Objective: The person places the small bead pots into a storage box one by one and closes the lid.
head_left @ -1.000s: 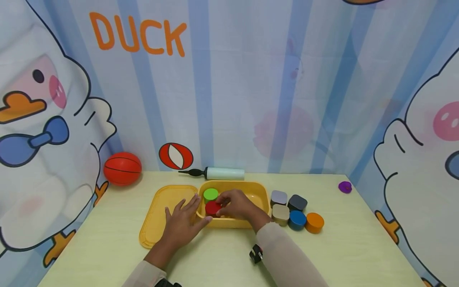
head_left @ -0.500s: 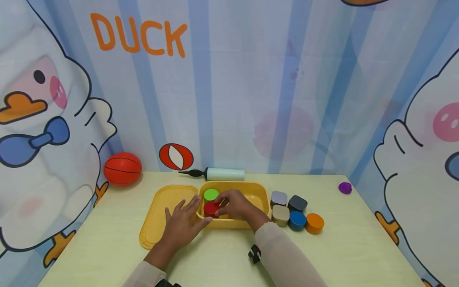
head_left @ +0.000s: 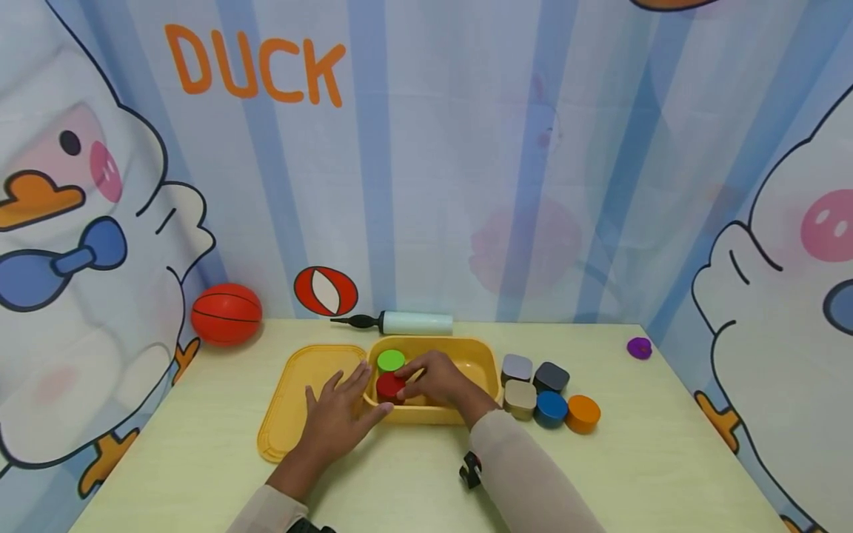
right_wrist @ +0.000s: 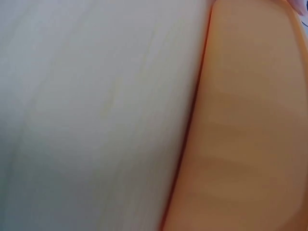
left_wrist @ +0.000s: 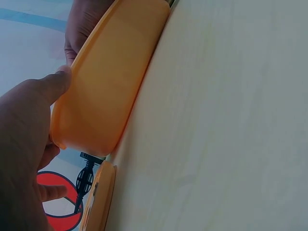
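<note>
A yellow plastic box (head_left: pixel 480 363) sits mid-table in the head view. Inside its left end, a green round block (head_left: pixel 391 360) lies behind a red round block (head_left: pixel 389 386). My right hand (head_left: pixel 436 379) reaches into the box, thumb and fingers pinching the red block at its right side. Spread over the box's left end is my left hand (head_left: pixel 338 422), with fairly straight fingers. The left wrist view has that hand's thumb (left_wrist: pixel 57 85) at the rim. Only the box's outer wall (right_wrist: pixel 255 115) and bare table fill most of the right wrist view.
Left of the box lies its yellow lid (head_left: pixel 293 414), partly under the left hand. Several blocks, including a blue one (head_left: pixel 550 409) and an orange one (head_left: pixel 583 414), stand to the right. Behind are a hand pump (head_left: pixel 416 323) and a red ball (head_left: pixel 226 314); a small purple thing (head_left: pixel 640 348) lies far right.
The red block has shifted slightly left inside the box, my right hand moving along with it. My left hand has stayed at the box's left end.
</note>
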`<state>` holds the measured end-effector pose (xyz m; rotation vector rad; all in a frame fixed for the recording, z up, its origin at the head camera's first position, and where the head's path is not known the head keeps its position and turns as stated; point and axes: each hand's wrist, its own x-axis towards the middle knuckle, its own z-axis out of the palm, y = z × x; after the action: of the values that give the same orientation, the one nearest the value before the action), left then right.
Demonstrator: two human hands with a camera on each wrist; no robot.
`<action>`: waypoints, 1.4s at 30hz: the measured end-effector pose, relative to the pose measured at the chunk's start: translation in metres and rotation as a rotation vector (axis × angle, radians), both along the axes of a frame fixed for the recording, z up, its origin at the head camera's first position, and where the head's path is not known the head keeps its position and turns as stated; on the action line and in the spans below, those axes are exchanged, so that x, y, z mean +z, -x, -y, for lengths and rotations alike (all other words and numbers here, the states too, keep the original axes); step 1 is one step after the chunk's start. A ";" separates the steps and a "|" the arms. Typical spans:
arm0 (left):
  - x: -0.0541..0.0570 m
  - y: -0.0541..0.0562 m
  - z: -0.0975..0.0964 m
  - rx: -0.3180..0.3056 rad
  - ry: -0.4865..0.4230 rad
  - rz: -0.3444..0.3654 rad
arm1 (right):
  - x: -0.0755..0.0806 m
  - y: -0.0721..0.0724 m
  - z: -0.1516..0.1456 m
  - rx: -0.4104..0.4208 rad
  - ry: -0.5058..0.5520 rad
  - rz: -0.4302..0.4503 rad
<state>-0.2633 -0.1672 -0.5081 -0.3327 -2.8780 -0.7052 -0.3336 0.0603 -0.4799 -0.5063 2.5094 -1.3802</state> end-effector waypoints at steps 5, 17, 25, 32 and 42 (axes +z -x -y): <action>0.000 0.000 0.001 0.003 -0.003 0.004 | -0.001 0.000 0.002 0.007 -0.002 0.002; -0.002 -0.001 0.001 0.007 -0.005 0.020 | 0.001 -0.002 -0.001 0.004 0.002 -0.028; 0.000 -0.001 0.000 0.002 -0.013 -0.002 | 0.012 -0.003 -0.015 -0.021 0.018 -0.085; 0.003 -0.003 -0.001 0.003 -0.031 0.007 | 0.021 -0.008 -0.045 -0.031 0.080 -0.130; 0.005 -0.005 0.000 0.001 -0.034 0.014 | 0.020 -0.020 -0.094 -0.069 0.175 -0.232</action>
<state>-0.2582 -0.1668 -0.5034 -0.3229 -2.8751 -0.7587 -0.3136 0.1543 -0.4597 -0.6542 2.6191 -1.6653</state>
